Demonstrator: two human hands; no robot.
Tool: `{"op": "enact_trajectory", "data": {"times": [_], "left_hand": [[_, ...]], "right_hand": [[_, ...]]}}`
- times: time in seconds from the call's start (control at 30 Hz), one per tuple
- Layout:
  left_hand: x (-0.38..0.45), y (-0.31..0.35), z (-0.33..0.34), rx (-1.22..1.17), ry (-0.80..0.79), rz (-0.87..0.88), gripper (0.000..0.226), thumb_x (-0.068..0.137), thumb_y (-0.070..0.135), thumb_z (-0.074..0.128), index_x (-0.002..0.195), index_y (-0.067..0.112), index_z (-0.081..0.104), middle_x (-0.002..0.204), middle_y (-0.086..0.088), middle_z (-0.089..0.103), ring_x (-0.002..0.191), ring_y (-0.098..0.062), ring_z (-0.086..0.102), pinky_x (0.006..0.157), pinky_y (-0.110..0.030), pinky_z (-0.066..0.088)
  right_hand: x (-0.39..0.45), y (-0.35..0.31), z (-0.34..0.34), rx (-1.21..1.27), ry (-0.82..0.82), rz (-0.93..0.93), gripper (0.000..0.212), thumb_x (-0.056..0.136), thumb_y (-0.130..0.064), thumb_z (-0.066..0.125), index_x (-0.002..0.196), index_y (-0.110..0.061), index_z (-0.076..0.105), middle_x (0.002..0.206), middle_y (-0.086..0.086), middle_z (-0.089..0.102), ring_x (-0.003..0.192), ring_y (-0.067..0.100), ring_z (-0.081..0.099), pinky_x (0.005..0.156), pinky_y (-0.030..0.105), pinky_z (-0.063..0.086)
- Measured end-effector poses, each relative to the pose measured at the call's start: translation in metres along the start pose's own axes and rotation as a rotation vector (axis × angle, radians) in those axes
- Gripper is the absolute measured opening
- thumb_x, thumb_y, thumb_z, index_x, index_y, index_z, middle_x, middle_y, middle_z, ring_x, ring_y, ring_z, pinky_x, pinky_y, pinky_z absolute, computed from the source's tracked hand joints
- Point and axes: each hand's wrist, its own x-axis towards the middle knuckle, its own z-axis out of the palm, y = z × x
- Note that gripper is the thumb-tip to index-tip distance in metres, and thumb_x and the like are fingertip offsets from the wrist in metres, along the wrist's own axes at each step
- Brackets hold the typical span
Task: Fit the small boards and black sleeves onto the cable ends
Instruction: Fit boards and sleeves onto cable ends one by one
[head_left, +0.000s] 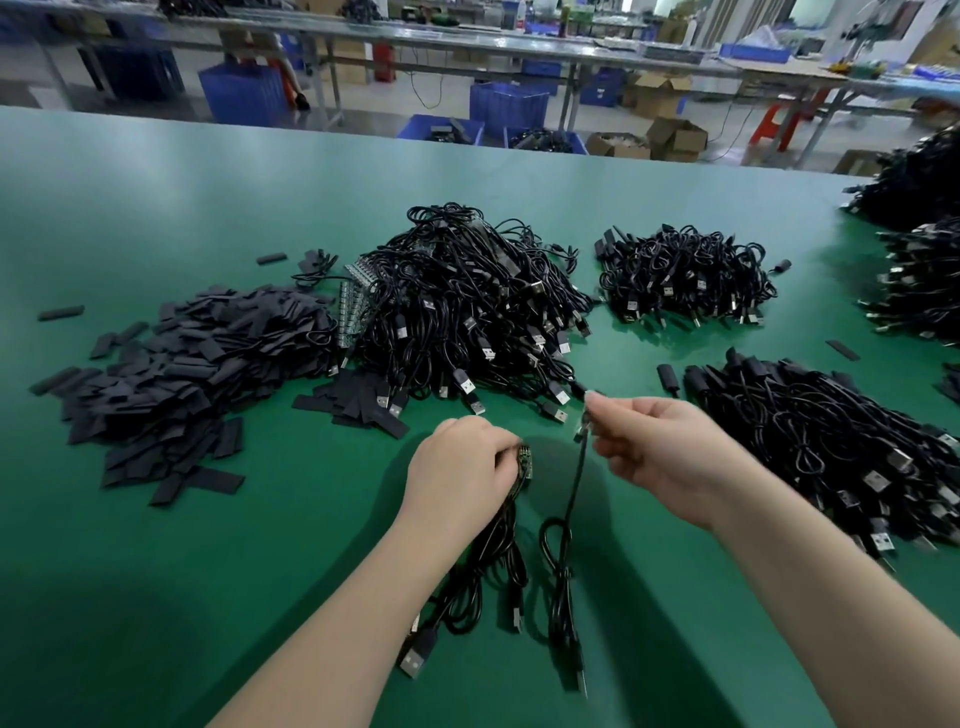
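**Both hands loaded, one cable singled out for fitting**

Right hand (660, 457) pinches one cable (571, 499) near its end between thumb and fingertips. The end is lifted off the table so the rest hangs free and drops to a loop on the mat. Blurred there; can't tell if a board is on it yet.

Left hand (462, 467) is curled round a small bundle of cables (488, 561), small green boards (524, 465) poking out at the fingertips. Likely held as ready stock, ends level with the right hand's.

Black sleeves (171, 374) piled left on the green table (156, 597), a few strays just ahead of the left hand, within reach. Main cable heap (467, 312) dead ahead, USB plugs facing the person. Heap at right (831, 447) looks like the sleeved output, kept apart from raw stock. Another heap (685, 275) behind it.
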Motion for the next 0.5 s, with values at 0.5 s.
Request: {"op": "enact_trajectory", "data": {"times": [0.5], "left_hand": [[0.001, 0.007, -0.006, -0.142, -0.050, 0.209, 0.036, 0.100, 0.034, 0.045, 0.114, 0.008, 0.066, 0.111, -0.004, 0.063, 0.111, -0.022, 0.052, 0.096, -0.027, 0.036]], "right_hand": [[-0.022, -0.074, 0.089, 0.446, -0.138, -0.323, 0.009, 0.097, -0.008, 0.060, 0.088, -0.009, 0.060, 0.066, 0.003, 0.070, 0.062, 0.013, 0.070, 0.059, 0.021, 0.058]]}}
